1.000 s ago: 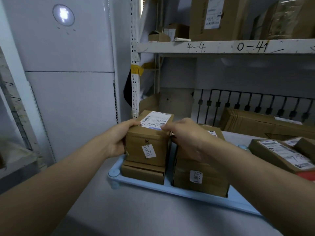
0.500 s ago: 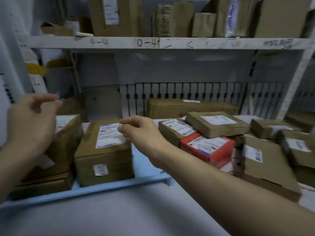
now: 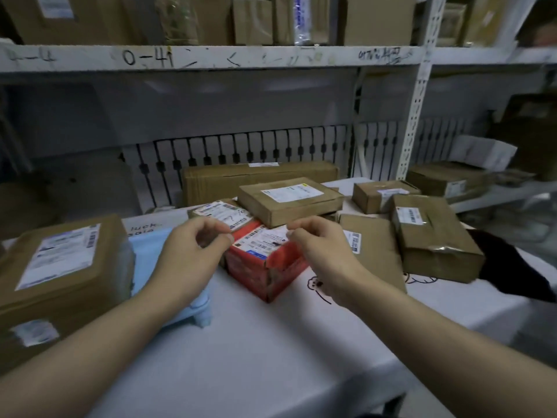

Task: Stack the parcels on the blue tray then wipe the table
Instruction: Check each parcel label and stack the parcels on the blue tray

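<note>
Red parcel (image 3: 265, 263) between left hand (image 3: 193, 254) and right hand (image 3: 322, 251)

Both bare forearms reached forward from the near edge, angling inward toward each other. The left hand (image 3: 190, 257) was held out with its back turned up, fingers loosely curled and the thumb tip close to the forefinger, holding nothing. The right hand (image 3: 322, 251) mirrored it just to the right, knuckles up, fingers bent downward in a relaxed curl, also holding nothing. The two hands were near each other but apart, at about the same height.
</note>
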Motion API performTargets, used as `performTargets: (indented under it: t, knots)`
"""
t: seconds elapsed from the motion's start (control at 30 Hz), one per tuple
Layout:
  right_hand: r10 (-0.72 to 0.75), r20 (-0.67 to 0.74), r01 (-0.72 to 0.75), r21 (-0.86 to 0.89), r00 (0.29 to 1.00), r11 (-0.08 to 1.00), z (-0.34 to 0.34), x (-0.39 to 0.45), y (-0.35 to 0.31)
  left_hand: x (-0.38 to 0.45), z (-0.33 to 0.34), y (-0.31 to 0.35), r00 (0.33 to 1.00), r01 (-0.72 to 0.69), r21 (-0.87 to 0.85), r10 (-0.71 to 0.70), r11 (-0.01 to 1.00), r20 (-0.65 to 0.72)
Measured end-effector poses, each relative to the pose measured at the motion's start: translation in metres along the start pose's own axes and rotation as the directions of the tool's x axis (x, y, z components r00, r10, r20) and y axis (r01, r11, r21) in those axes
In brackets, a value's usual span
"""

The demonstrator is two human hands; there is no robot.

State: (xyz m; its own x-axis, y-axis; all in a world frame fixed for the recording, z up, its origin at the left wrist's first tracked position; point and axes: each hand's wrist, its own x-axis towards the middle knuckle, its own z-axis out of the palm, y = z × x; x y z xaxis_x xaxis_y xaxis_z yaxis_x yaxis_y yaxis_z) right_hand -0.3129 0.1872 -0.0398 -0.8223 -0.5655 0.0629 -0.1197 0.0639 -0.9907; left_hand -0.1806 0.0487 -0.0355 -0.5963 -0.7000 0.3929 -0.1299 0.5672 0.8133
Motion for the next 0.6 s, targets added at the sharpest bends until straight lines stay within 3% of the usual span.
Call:
performTargets:
  t: [0.07,0.17,0.23,0.33,0.47,0.53,0.6]
  knots:
    - [0.047,-0.061,-0.046,0.014,0.997,0.999,-0.014,0.003,0.012,-0.003,0.017,-0.001,0.998,0.03,-0.009,-0.03,1.0,0.048]
    - [-0.013,-0.132,0.004,-0.07,0.991,0.998,-0.03,0.012,0.027,-0.004,0.036,-0.001,0.991,0.086,0.014,-0.087,0.996,0.101]
    - [-0.064,-0.185,0.021,-0.226,0.981,0.974,-0.039,0.02,0.036,-0.008,0.045,0.004,0.985,0.106,0.009,-0.106,0.994,0.139]
    - [-0.018,-0.267,-0.129,-0.521,0.963,0.844,-0.054,0.025,0.043,-0.017,0.054,0.011,0.982,0.108,0.004,-0.108,0.994,0.155]
    - [0.055,-0.345,-0.24,-0.523,0.937,0.818,-0.077,0.017,0.054,-0.027,0.072,0.016,0.988,-0.018,0.021,0.014,1.0,0.151]
    - [0.058,-0.363,-0.259,-0.536,0.93,0.803,-0.084,0.009,0.061,-0.032,0.09,0.018,0.966,-0.022,0.003,0.02,1.0,0.258]
    - [0.065,-0.381,-0.279,-0.54,0.922,0.794,-0.088,0.005,0.069,-0.035,0.109,0.02,0.915,0.057,0.041,-0.069,0.998,0.398]
